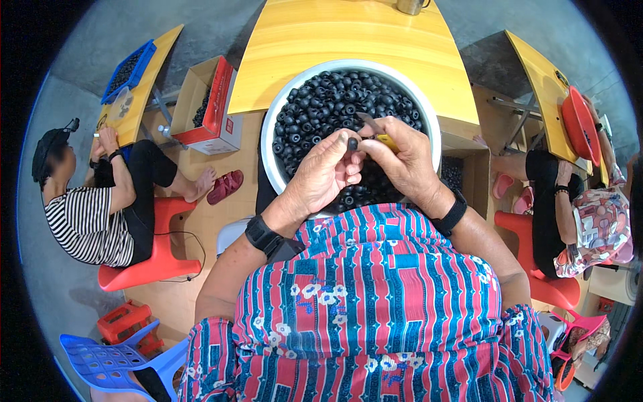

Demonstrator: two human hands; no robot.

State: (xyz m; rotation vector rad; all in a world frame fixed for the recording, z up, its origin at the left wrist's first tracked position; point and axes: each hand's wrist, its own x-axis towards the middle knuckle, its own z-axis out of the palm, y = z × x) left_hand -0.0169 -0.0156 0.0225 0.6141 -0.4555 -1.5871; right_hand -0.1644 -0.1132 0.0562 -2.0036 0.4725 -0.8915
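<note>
The person's left hand pinches a small black cylindrical piece above a round metal basin of black hollow pieces, while the right hand grips a yellow-handled knife just beside it.

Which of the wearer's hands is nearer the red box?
Left. The left hand, over the basin, is right of the red box; the right hand, also over the basin, is farther right.

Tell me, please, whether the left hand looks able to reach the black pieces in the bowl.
Probably yes: the left hand is over the open bowl, and nothing covers the black pieces beyond it, though it pinches one small piece.
</note>
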